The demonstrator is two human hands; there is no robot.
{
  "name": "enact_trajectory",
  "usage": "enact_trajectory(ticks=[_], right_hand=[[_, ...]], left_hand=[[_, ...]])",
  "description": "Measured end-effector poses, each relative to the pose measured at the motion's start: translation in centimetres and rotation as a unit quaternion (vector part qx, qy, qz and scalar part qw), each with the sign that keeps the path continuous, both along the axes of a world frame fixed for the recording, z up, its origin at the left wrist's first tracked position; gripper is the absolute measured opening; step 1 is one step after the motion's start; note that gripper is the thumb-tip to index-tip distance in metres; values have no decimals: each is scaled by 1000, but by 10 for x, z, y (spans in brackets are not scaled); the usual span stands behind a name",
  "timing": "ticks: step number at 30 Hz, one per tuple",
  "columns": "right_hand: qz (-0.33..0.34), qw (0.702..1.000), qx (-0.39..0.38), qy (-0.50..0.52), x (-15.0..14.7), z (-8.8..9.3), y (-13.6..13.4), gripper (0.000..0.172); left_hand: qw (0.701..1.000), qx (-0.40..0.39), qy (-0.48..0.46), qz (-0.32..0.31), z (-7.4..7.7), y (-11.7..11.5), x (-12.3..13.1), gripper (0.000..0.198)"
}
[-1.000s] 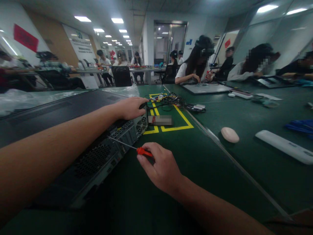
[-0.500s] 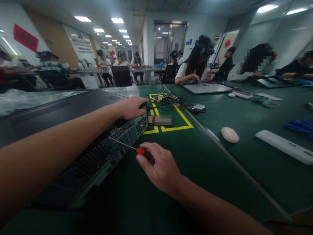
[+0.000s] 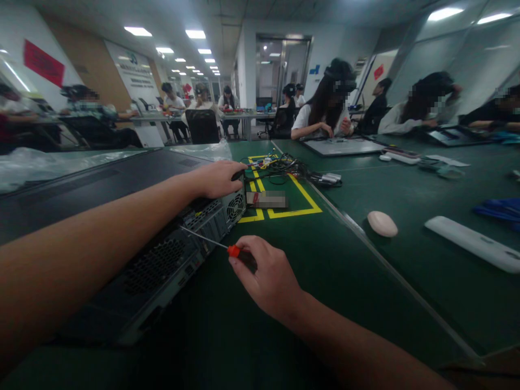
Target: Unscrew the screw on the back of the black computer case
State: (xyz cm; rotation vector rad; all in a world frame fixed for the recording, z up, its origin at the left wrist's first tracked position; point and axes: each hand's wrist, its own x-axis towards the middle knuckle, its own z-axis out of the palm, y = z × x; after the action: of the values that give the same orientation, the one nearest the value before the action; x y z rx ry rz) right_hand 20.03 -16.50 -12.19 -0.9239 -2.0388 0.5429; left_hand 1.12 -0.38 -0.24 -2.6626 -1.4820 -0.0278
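A black desktop computer case (image 3: 109, 170) lies on its side at the left, its rear panel with vents and a round fan grille facing me. My left hand (image 3: 217, 180) rests on top of the case near its far right corner, thumb and fingers apart. In my right hand (image 3: 270, 273) is a screwdriver (image 3: 233, 251) with a red-orange collar; most of its handle is hidden by my fingers. The thin metal shaft runs left to the rear panel, and its tip meets the panel near the upper edge, just below my left forearm. The screw head cannot be made out.
Tangled cables (image 3: 290, 165) and a small box-like item (image 3: 268, 199) lie beyond the case, by yellow tape. On the right are a beige oval mouse (image 3: 382, 223) and a long white bar (image 3: 471, 242). A co-worker sits across the table behind a flat silver panel (image 3: 345, 147).
My right hand and the screwdriver have shifted very slightly, with the fingers turned a little on the handle. The left hand and the case stay in place.
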Motion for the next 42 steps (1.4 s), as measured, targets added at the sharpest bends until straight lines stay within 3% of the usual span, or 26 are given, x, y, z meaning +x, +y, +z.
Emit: enact_trajectory(ticks=[27, 42], right_hand=[[-5, 1000, -14, 2, 0, 1, 0, 11], [-19, 999, 25, -7, 1, 4, -2, 13]], left_hand=[[1000, -7, -10, -8, 1, 0, -1, 78], [1000, -2, -16, -10, -1, 1, -2, 76]])
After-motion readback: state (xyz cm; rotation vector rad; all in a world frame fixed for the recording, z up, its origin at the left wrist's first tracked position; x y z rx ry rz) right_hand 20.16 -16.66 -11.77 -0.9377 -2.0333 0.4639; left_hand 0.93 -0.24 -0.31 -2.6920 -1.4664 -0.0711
